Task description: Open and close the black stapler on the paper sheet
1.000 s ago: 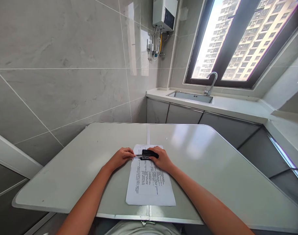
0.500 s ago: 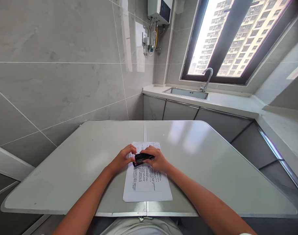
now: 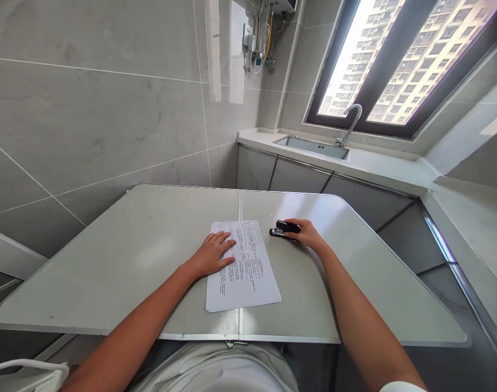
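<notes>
A printed sheet of paper [image 3: 248, 272] lies on the white folding table [image 3: 175, 207], across its centre seam. Flat on the sheet's left side rests my left hand [image 3: 213, 255], fingers spread and holding nothing. To the right of the paper, my right hand [image 3: 309, 235] grips a black stapler [image 3: 287, 226] from its rear end. The stapler's jaws point left and its top arm stands apart from the base. Whether the stapler touches the tabletop is hard to tell. I cannot see whether more sheets lie under the top one.
Beyond the table runs a counter [image 3: 391, 165] with a sink [image 3: 314, 147] and a curved faucet [image 3: 350, 125] below a window. A grey tiled wall [image 3: 109, 125] borders the left side. Something white with a curved edge [image 3: 31, 375] shows at bottom left.
The stapler has moved right, off the paper, in my right hand. My left hand has let go of it and now lies flat on the sheet. The view has tilted down.
</notes>
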Motion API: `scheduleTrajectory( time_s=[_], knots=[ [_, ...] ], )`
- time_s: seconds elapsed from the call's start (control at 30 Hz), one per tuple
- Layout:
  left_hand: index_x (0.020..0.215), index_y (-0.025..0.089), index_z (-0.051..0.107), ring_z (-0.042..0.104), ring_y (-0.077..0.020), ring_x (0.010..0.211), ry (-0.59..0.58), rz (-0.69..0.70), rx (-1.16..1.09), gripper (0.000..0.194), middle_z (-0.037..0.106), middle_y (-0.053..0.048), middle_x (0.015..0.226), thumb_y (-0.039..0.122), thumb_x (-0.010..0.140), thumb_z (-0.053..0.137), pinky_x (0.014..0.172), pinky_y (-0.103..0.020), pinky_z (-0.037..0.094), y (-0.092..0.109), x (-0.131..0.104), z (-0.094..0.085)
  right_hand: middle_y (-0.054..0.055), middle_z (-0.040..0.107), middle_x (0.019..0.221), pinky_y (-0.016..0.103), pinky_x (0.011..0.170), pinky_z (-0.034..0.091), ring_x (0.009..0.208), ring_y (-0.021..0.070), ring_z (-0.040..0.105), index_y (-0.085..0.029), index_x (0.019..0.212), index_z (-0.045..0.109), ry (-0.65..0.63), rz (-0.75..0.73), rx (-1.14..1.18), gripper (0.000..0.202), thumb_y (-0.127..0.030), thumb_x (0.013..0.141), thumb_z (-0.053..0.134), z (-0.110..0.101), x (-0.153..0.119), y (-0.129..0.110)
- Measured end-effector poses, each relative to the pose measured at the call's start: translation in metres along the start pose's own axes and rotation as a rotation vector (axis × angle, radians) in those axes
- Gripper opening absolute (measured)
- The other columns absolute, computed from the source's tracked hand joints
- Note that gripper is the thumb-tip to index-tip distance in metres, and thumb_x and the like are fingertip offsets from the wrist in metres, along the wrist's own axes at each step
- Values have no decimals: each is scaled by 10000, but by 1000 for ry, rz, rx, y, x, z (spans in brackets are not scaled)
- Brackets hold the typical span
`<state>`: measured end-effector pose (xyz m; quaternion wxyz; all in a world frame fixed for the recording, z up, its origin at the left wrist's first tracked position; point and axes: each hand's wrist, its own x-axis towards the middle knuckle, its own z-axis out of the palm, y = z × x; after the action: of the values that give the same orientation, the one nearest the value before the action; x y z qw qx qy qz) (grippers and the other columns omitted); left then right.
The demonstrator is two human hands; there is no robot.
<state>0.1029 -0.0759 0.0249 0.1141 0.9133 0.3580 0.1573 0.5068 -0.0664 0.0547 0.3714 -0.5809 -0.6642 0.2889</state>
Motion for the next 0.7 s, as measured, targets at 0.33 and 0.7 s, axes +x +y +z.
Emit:
scheduleTrajectory(
  time_s=[0.33, 0.7],
  knots=[
    [1472, 291, 554, 316, -368, 1534, 0, 21, -57, 519, 424, -112, 1625, 481, 990, 590, 1251, -642, 194, -1, 1, -2, 56, 750, 1102, 345, 860, 545, 940, 224, 678, -274, 1366, 672, -490, -372, -97, 531, -495, 886, 729, 33, -16, -60],
    [1548, 445, 433, 276, -287, 1565, -187, 236, -154, 538, 365, -6, 1664, 219, 1060, 449, 1268, -631, 118, 15, 3, -13, 76, 703, 1172, 422, 971, 526, 1062, 238, 629, -348, 1462, 584, -441, -549, -176, 456, -299, 1009, 569, 58, -18, -66]
  ],
)
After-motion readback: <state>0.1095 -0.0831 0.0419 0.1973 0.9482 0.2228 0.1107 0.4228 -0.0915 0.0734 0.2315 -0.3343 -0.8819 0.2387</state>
